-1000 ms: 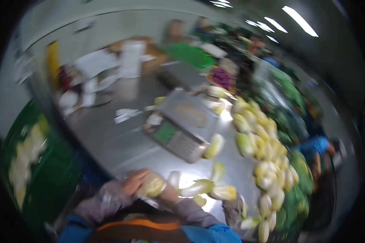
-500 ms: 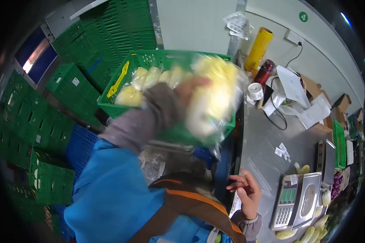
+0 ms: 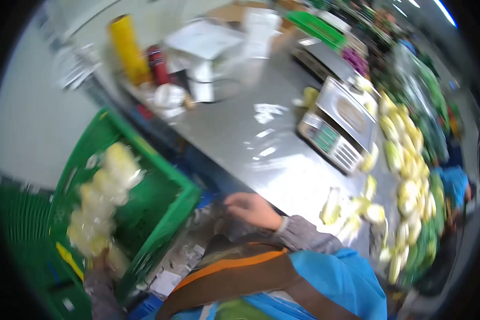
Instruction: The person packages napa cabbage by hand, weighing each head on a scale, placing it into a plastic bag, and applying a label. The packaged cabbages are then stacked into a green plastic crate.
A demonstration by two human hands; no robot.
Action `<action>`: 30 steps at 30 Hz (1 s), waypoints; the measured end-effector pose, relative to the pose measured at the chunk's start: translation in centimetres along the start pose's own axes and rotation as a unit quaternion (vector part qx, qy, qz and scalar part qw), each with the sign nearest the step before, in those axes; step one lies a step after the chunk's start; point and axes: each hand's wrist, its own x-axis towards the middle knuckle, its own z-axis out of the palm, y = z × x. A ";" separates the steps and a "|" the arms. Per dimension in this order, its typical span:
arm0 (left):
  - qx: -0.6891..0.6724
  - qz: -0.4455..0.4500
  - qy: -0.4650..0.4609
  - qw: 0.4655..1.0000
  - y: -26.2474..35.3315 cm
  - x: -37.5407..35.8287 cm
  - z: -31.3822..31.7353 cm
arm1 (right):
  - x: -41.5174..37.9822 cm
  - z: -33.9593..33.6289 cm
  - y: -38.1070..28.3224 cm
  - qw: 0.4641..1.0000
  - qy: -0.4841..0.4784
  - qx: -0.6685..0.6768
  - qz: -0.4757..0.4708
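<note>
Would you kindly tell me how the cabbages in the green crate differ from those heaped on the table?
The crate cabbages look glossy with clear plastic; the table cabbages look unwrapped, though blur limits certainty. The crate cabbages lie in a rough row, whereas the table cabbages make a larger heap. Both are pale yellow and white.

Wrapped cabbages (image 3: 97, 205) are crowding the left of the green crate (image 3: 144, 210), leaving room along its right. On the counter (image 3: 234, 130), mostly open surface is stretching to the scale (image 3: 330, 136), which is blocking the way toward heaped cabbages (image 3: 407, 154).
</note>
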 end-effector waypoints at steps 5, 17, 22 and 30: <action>0.155 0.470 0.228 0.839 10.8 0.0 5.9 | -2.2 -1.0 1.7 0.992 0.010 -0.120 0.022; 0.381 0.643 -0.272 0.606 24.7 -27.6 56.7 | -19.3 -18.4 7.8 0.967 0.172 -0.180 0.049; 0.504 0.594 -0.165 0.604 21.0 -24.5 61.9 | -34.5 -31.4 10.0 0.895 0.375 -0.077 0.229; 0.316 0.606 -0.192 0.705 19.7 -25.3 61.0 | -36.3 -56.1 18.5 0.785 0.552 -0.180 0.217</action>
